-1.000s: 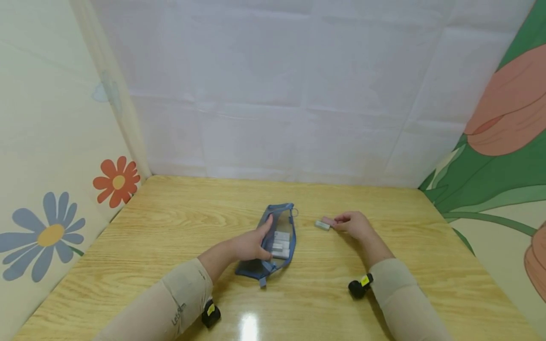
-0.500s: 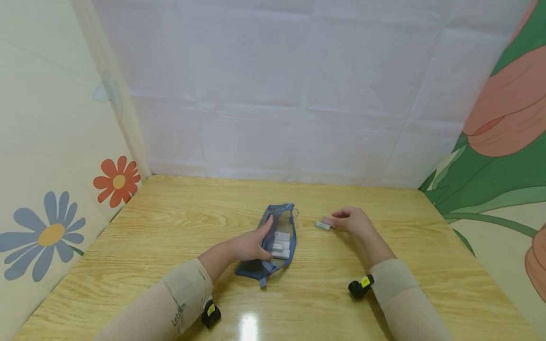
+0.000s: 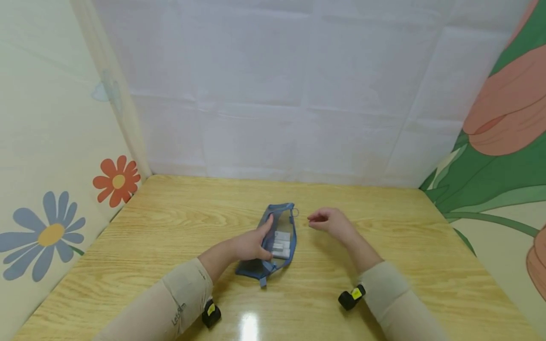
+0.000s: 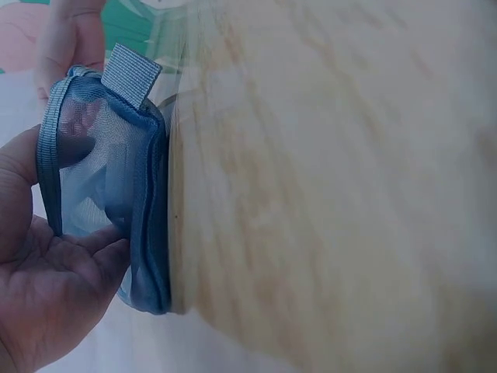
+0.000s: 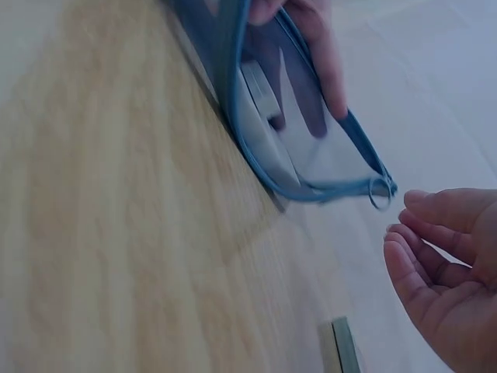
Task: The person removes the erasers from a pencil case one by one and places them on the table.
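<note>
The right hand (image 3: 334, 223) is shifting left, so we're judging work is nearing the pouch (image 3: 283, 220); fingertips are bunching, pinch unclear. The left hand (image 3: 250, 245), fingers spread, is holding the pouch; a green block (image 5: 347, 347) is lying right.

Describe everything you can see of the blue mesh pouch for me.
The blue mesh pouch looks like soft, see-through netting with darker blue edging. A short fabric tab sticks out at its near end, and a small ring hangs at its far end. It rests on the wooden table, mouth gaping open. The left hand grips it, and pale blocks lie inside.
</note>
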`<state>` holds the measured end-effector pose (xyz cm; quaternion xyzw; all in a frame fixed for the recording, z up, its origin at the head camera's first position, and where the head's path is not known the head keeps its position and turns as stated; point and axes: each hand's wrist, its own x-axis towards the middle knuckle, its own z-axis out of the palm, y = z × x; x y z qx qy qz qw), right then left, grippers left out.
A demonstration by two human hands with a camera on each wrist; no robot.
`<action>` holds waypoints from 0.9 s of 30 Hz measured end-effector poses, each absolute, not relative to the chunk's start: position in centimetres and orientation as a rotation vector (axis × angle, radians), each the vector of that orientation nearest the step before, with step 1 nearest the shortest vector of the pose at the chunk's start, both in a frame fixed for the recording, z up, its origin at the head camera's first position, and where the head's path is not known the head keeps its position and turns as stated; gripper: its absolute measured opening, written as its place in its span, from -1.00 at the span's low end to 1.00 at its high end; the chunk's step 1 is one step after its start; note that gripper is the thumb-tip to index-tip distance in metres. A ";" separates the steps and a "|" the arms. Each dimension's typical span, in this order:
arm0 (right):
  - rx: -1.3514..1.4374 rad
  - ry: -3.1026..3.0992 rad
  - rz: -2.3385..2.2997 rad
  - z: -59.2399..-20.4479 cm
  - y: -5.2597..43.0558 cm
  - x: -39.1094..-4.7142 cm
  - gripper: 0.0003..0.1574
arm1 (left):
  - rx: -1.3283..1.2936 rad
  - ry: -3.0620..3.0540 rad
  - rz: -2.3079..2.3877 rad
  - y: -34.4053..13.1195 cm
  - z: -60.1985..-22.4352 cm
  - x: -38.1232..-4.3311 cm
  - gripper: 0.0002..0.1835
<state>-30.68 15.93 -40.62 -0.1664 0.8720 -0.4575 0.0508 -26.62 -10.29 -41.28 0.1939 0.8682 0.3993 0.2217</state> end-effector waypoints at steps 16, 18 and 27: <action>-0.600 2.601 -1.315 -41.3 11.9 -28.8 -0.80 | 0.551 2.403 1.075 -10.3 -41.4 -26.9 0.20; -0.630 2.568 -1.306 -41.5 11.6 -28.8 -0.82 | 0.550 2.404 1.069 -10.3 -41.4 -26.8 0.20; -0.696 2.513 -1.253 -42.7 10.6 -28.6 -0.82 | 0.558 2.393 1.069 -10.4 -41.2 -26.7 0.18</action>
